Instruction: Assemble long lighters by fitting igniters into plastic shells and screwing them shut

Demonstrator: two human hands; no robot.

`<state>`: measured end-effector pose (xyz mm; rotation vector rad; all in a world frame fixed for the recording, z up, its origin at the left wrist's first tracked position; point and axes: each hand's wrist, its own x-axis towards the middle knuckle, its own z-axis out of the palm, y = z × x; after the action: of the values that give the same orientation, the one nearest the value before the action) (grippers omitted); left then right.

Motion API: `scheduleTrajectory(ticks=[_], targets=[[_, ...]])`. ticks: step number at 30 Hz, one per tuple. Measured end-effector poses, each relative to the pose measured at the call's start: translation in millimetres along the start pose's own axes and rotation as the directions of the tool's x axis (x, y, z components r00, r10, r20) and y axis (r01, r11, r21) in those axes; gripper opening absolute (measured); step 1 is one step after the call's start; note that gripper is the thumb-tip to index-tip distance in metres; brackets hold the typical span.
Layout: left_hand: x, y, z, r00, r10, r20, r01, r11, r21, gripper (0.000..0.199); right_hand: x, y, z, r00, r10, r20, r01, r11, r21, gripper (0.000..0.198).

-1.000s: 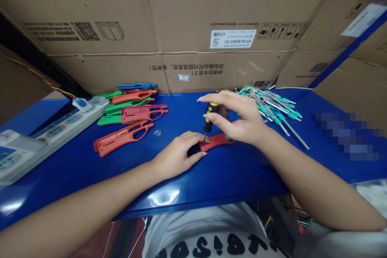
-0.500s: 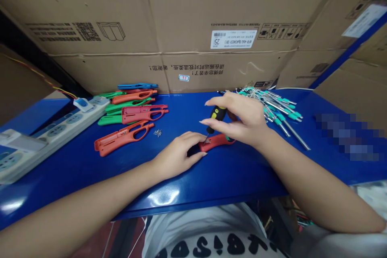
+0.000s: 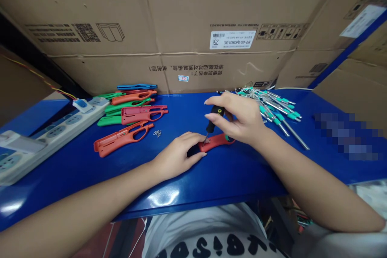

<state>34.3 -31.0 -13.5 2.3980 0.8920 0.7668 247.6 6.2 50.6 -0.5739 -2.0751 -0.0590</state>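
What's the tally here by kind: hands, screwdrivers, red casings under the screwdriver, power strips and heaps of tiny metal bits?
Hands: 2 (left hand, right hand)
Screwdriver: 1
Red casing under it: 1
Power strip: 1
Heap of tiny metal bits: 1
Total: 6

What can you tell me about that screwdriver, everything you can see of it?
The screwdriver has a black handle with a yellow mark, plastic or rubber by its look, and a thin, metallic-looking shaft. It stands tilted, gripped between the thumb and fingers of the right hand, which hides part of the handle. The shaft slants down to one end of a red casing, where the left hand holds it. Whether the tip sits in a screw is too small to tell.
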Motion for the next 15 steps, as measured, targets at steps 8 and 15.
scheduleTrajectory(ticks=[8,15], targets=[[-0.1,-0.3,0.1,1.0,-0.001,-0.001,0.001,1.0,0.002,0.029,1.5,3.4,2.5,0.954,0.237,0.185,-0.281,0.921,0.27,0.034],[-0.3,0.6,0.1,1.0,-0.002,-0.001,0.002,1.0,0.008,0.029,0.7,6.2,0.4,0.97,0.185,0.161,-0.219,0.946,0.237,0.036]])
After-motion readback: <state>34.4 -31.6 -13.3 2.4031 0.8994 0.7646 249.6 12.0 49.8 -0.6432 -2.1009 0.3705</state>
